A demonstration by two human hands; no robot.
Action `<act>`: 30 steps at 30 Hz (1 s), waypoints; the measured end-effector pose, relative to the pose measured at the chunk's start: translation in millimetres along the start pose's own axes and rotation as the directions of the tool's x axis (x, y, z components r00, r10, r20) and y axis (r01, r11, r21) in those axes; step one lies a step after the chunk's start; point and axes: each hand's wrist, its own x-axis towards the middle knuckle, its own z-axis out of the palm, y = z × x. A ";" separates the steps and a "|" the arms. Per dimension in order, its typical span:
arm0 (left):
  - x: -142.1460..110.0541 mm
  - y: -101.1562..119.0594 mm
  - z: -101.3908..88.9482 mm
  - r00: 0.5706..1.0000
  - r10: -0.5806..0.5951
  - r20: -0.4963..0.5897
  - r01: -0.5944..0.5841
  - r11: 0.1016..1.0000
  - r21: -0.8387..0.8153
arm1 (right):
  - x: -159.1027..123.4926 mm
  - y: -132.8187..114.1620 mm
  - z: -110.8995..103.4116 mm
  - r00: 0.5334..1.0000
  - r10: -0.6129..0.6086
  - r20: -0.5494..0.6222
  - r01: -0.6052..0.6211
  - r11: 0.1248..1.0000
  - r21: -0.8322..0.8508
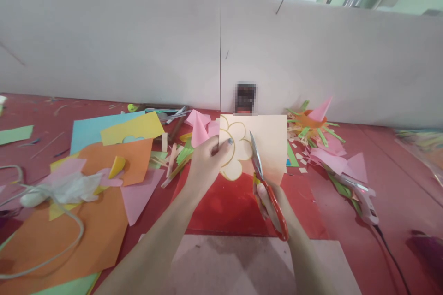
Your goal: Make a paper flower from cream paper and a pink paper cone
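At left on the red bench [391, 166], blue, yellow, orange and pink craft-paper sheets [133, 161] overlap, apart from the work in hand. Toward the middle, the left hand [206, 162] pinches the left edge of a cream-coloured, roughly square paper sheet [270, 143], its thumb laid across the front; the grip behind is hidden. The sheet, showing no clear long axis, is held up before the wearer, over a glossy red sheet [221, 209].

On its left half is a round-petalled flower outline in yellow-brown line [239, 150], partly under the thumb; plain paper fills the right half. The relation that counts lies at the flower's right side: there the steel-bladed scissors with red-and-yellow handles [257, 159] slant from lower right to upper left, tip just beside the right-hand petals. Whether the blades straddle the paper cannot be told.

The right hand [266, 197], wrapped around the handles, is below and to the right of the flower. The left hand is the nearer, its thumb on the drawing itself; only the blades bring the right hand's reach to the outline. The flower thus lies rightward of the left hand's wrist and up and left from the right hand.

Farther right rests a pale, pistol-shaped glue gun [360, 193].
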 end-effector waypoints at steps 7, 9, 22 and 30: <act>1.2 4.3 -3.7 1.000 -0.024 0.001 0.024 0.999 0.033 | -1.0 -2.0 0.3 1.000 0.024 -0.002 -0.024 0.999 -0.025; 1.3 4.9 -4.5 1.000 -0.025 -0.005 0.026 0.999 0.045 | -0.4 -1.0 0.4 1.000 0.024 -0.008 -0.024 0.999 -0.030; -1.0 -0.5 4.4 0.997 -0.008 0.074 0.011 0.999 -0.038 | 0.9 1.1 1.2 0.997 0.071 0.017 -0.072 0.994 0.084; -5.5 -8.0 17.2 0.954 -0.049 0.296 0.112 0.973 -0.199 | 5.9 9.1 4.8 0.996 0.065 -0.059 -0.051 0.976 0.211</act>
